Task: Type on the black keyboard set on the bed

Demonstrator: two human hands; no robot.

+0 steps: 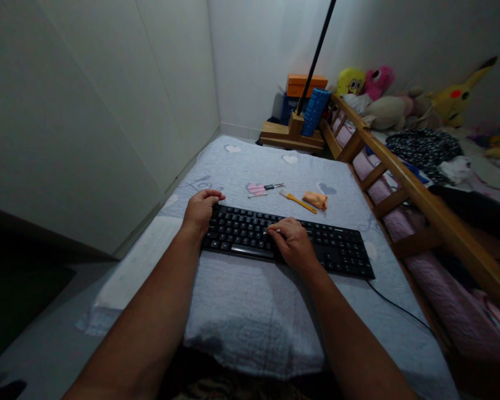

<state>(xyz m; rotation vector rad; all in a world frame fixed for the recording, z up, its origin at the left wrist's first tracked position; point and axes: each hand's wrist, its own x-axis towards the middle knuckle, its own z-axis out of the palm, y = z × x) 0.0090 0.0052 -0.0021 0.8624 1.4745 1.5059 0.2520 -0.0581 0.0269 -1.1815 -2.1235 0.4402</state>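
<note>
A black keyboard lies on the pale, heart-patterned cloth in front of me. My left hand grips its upper left corner, with the fingers curled at the edge. Over the middle keys, my right hand pinches a thin cotton swab, whose white tip shows near the fingers. Beyond the keyboard lie another cotton swab, a dark-handled pointed tool, a yellow-handled brush and a crumpled orange cloth.
The keyboard's cable runs off to the lower right. A wooden bed rail borders the right side, with plush toys and clothes behind it. White panels stand on the left. A wooden stand with a black pole is at the back.
</note>
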